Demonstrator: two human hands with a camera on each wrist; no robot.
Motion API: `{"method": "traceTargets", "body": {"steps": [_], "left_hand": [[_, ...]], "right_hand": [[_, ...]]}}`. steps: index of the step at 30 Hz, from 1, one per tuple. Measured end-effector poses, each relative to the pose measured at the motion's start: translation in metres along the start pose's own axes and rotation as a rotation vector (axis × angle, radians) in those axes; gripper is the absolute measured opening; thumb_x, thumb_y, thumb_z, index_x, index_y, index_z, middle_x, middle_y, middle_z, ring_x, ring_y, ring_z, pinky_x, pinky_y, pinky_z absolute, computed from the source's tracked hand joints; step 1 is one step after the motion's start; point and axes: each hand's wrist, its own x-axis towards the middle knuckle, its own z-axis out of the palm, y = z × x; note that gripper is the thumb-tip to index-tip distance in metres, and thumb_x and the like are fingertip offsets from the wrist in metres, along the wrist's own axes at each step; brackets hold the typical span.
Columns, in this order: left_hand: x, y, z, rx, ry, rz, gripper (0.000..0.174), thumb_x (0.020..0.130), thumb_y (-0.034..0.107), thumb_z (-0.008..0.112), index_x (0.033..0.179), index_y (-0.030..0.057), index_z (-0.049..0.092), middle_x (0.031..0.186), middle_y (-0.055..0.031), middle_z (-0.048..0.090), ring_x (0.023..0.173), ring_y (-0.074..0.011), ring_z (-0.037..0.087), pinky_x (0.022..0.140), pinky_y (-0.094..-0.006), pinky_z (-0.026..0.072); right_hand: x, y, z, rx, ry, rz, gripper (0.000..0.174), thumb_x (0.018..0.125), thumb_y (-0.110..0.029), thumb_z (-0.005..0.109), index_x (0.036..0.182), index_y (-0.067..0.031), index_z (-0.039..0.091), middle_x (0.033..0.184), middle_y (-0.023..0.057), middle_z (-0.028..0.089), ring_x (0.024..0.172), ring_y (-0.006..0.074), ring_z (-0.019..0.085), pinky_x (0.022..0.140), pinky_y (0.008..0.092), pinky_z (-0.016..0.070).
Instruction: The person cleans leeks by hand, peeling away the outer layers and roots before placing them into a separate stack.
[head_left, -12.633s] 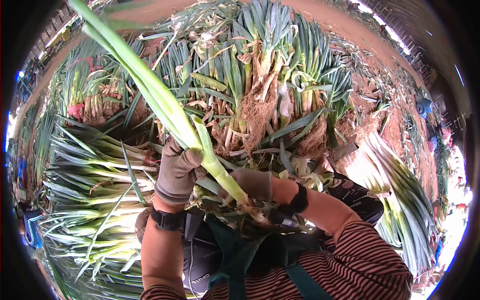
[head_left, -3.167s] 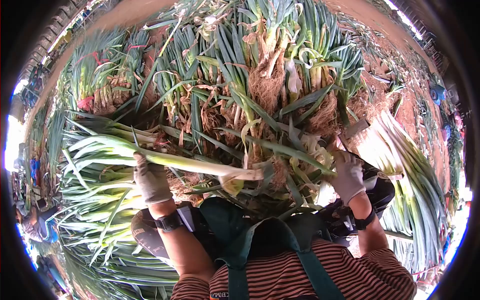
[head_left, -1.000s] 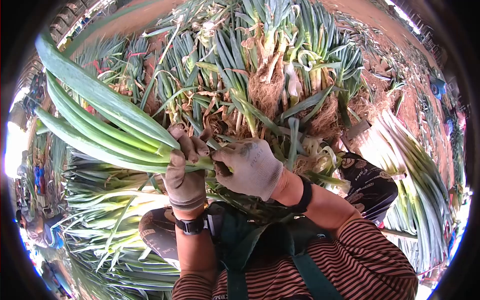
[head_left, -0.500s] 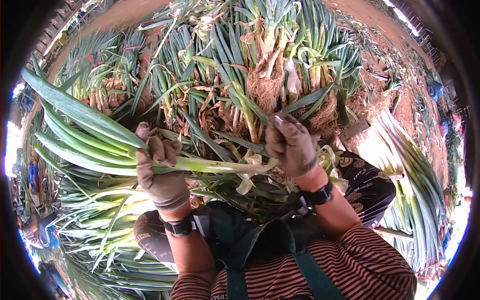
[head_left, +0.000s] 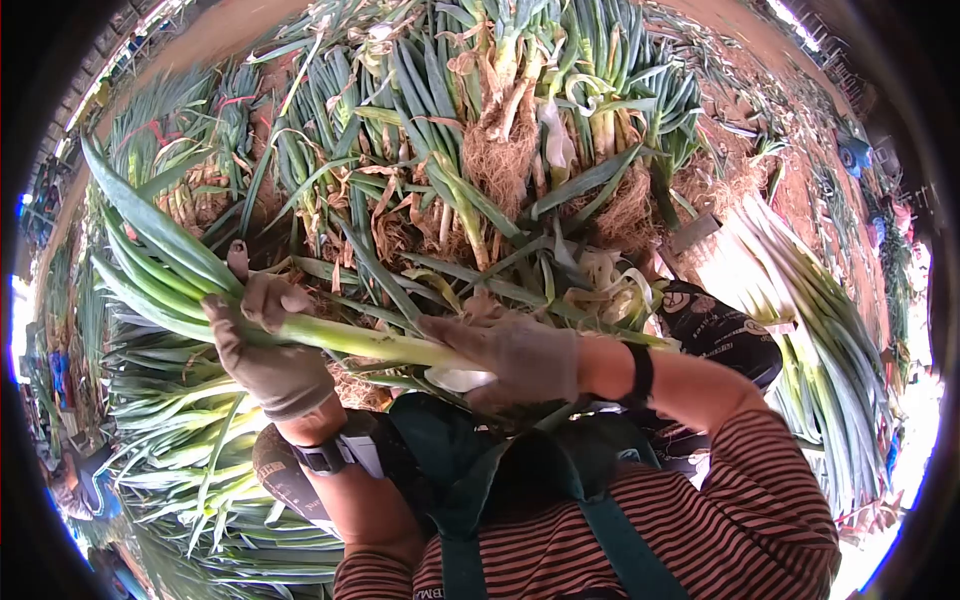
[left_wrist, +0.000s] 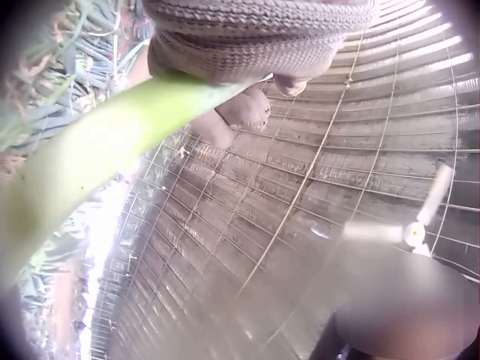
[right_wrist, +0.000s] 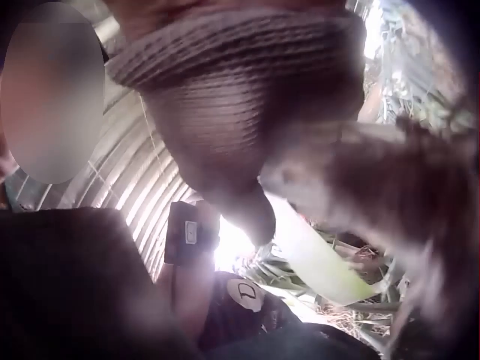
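Both hands wear grey-brown knit gloves. My left hand (head_left: 268,345) grips a long green onion (head_left: 350,340) just below where its leaves fan out to the upper left. In the left wrist view the pale green stalk (left_wrist: 82,150) runs out from under the gloved fingers. My right hand (head_left: 515,355), blurred, wraps the lower stalk from the right. The right wrist view shows the pale stalk (right_wrist: 319,259) beside the thumb, with a brown, root-like blur (right_wrist: 375,180) near it. A loose white layer (head_left: 460,380) hangs under the stalk at the right hand.
A pile of green onions (head_left: 170,430) lies to the left, and a white-stemmed bundle (head_left: 790,310) on the right. Rooty, untrimmed green onions (head_left: 500,170) stand ahead. Stripped leaves and peelings (head_left: 600,290) litter the ground between the person's knees.
Half a second ago my right hand was clenched beyond the stalk's lower end; it has moved left onto the stalk. My left hand keeps its grip and has shifted slightly left.
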Motion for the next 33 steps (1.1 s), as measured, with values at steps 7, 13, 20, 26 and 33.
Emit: {"method": "traceTargets", "body": {"steps": [7,13,20,26,33], "left_hand": [[-0.017,-0.046,0.000,0.113,0.000,-0.130,0.046,0.099,0.045,0.048,0.107,0.0005,0.055,0.065,0.0045,0.037,0.053,-0.0050,0.038,0.054,-0.0233,0.0385],[-0.002,-0.014,-0.024,-0.421,-0.077,-0.335,0.038,0.100,0.032,0.049,0.104,-0.0047,0.058,0.062,0.0054,0.038,0.047,-0.0054,0.033,0.055,-0.0240,0.0379],[0.016,0.084,-0.057,-0.360,-0.128,-0.306,0.032,0.094,0.024,0.060,0.101,-0.0064,0.057,0.062,0.0019,0.044,0.054,-0.0104,0.043,0.054,-0.0224,0.0450],[-0.018,0.090,-0.091,0.053,0.187,-0.037,0.046,0.087,0.051,0.063,0.095,0.0054,0.062,0.057,0.0083,0.044,0.047,-0.0059,0.040,0.054,-0.0249,0.0438],[-0.023,0.077,-0.105,0.180,0.467,-0.017,0.045,0.092,0.051,0.058,0.100,0.0062,0.054,0.058,0.0079,0.038,0.048,-0.0050,0.036,0.052,-0.0229,0.0392]], "right_hand": [[0.032,-0.008,-0.014,0.471,-0.353,0.089,0.079,0.082,-0.021,0.069,0.144,0.0024,0.025,0.101,0.0163,0.061,0.095,0.0279,0.062,0.082,0.0375,0.0510],[0.010,-0.057,-0.025,1.028,-0.442,0.242,0.058,0.088,-0.049,0.061,0.117,0.0004,0.052,0.090,0.0046,0.057,0.085,0.0120,0.055,0.075,0.0284,0.0461],[-0.010,-0.076,-0.009,1.433,-0.359,0.106,0.068,0.092,-0.064,0.045,0.110,0.0004,0.058,0.093,0.0050,0.061,0.083,0.0116,0.058,0.072,0.0266,0.0497],[-0.052,-0.053,0.007,1.561,-0.329,0.461,0.048,0.102,-0.044,0.040,0.112,-0.0017,0.059,0.091,-0.0021,0.060,0.077,0.0066,0.057,0.068,0.0221,0.0485],[-0.143,-0.046,-0.045,0.659,-0.522,0.523,0.043,0.096,-0.041,0.054,0.102,0.0004,0.063,0.078,0.0045,0.063,0.072,0.0125,0.058,0.067,0.0298,0.0476]]}}
